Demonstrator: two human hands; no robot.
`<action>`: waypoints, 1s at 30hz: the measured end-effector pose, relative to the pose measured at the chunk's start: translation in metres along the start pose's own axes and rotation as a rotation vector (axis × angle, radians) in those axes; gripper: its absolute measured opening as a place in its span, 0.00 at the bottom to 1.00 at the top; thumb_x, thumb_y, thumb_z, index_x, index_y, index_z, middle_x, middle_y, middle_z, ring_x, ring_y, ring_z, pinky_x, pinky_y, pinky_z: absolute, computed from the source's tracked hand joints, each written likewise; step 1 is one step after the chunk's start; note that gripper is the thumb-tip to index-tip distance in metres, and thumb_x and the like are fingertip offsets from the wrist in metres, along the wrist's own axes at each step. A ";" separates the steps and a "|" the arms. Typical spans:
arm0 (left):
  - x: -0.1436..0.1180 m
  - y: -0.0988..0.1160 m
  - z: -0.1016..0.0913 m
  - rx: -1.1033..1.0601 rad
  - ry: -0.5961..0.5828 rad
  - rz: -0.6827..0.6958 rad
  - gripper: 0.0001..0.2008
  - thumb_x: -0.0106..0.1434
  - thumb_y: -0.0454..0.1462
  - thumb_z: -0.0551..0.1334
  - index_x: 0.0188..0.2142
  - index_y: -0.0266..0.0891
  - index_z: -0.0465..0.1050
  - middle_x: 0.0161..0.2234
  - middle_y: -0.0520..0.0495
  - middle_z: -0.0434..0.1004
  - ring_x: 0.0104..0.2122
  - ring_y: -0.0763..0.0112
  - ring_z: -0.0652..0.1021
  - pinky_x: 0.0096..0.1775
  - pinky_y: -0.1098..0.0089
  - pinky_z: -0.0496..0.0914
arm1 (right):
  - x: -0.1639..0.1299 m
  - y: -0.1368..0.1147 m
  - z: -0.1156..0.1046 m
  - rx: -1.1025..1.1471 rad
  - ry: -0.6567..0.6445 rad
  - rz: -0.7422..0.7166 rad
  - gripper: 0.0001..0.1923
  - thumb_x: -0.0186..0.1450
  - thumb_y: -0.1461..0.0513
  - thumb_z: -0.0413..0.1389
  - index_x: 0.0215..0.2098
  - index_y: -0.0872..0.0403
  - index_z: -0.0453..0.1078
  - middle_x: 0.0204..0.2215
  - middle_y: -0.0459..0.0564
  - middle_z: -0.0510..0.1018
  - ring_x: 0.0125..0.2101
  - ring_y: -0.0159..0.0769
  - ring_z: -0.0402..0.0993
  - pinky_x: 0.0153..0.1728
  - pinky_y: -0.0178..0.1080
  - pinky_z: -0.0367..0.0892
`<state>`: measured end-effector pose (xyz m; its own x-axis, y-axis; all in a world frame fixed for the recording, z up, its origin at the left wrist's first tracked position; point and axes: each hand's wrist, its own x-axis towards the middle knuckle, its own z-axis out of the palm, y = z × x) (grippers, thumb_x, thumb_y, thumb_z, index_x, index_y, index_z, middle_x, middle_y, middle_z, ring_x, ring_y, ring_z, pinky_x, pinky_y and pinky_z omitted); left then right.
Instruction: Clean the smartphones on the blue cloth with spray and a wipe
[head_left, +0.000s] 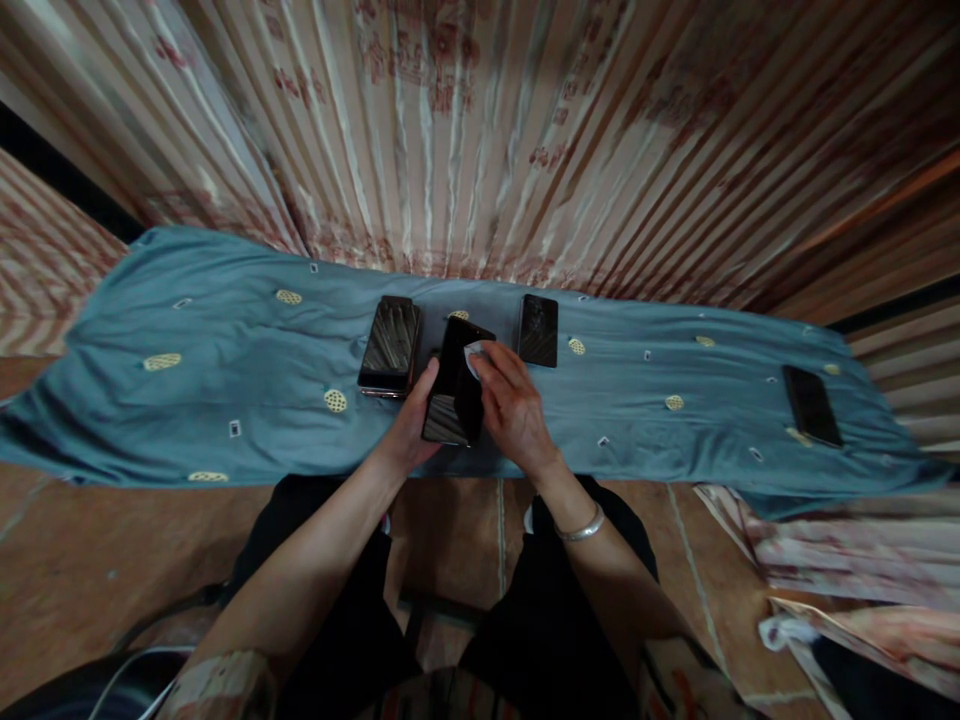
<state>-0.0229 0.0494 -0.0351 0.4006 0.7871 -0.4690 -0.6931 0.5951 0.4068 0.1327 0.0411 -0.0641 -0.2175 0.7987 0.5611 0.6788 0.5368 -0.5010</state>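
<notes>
Left hand (411, 425) gripping phone (455, 385), right hand (514, 405) wiping

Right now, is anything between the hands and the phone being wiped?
Nothing visible. The left hand grips the dark phone by its left edge, and the right hand presses a small white wipe to its upper part. Two other phones lie apart on the blue cloth.
</notes>
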 end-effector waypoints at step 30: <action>0.001 0.000 -0.005 0.041 -0.057 -0.081 0.29 0.77 0.49 0.47 0.60 0.32 0.75 0.42 0.35 0.87 0.40 0.56 0.87 0.47 0.57 0.80 | 0.001 0.024 0.002 -0.167 0.086 0.046 0.23 0.75 0.66 0.44 0.64 0.55 0.71 0.53 0.61 0.81 0.52 0.47 0.78 0.55 0.52 0.76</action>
<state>-0.0258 0.0490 -0.0398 0.4884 0.7438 -0.4564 -0.6327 0.6620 0.4018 0.1471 0.0554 -0.0769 -0.1275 0.7913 0.5980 0.7951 0.4420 -0.4153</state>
